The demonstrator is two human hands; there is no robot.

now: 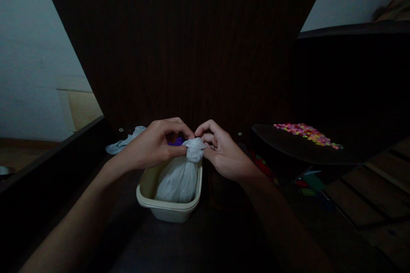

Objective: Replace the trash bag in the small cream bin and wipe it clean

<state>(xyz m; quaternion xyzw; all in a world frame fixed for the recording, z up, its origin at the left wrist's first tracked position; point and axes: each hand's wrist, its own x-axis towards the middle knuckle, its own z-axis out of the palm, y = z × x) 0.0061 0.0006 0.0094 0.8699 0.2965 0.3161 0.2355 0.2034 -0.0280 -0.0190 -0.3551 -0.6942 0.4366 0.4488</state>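
A filled white plastic bag (179, 180) rests in a cream plastic container (169, 205), its neck gathered into a knot at the top. My left hand (160, 143) pinches the left side of the knotted neck between thumb and fingers. On the other side, my right hand (222, 149) has its thumb and curled fingers closed at the knot's right edge. Something purple (176, 141) shows behind the left hand, mostly hidden. What the bag contains cannot be made out.
A crumpled pale plastic bag (124, 140) lies behind my left forearm. To the right, a dark curved shelf (288, 147) bears a spread of small colourful pieces (309, 134). A dark wooden panel (192, 51) rises behind the container, and a low side board (54, 155) runs along the left.
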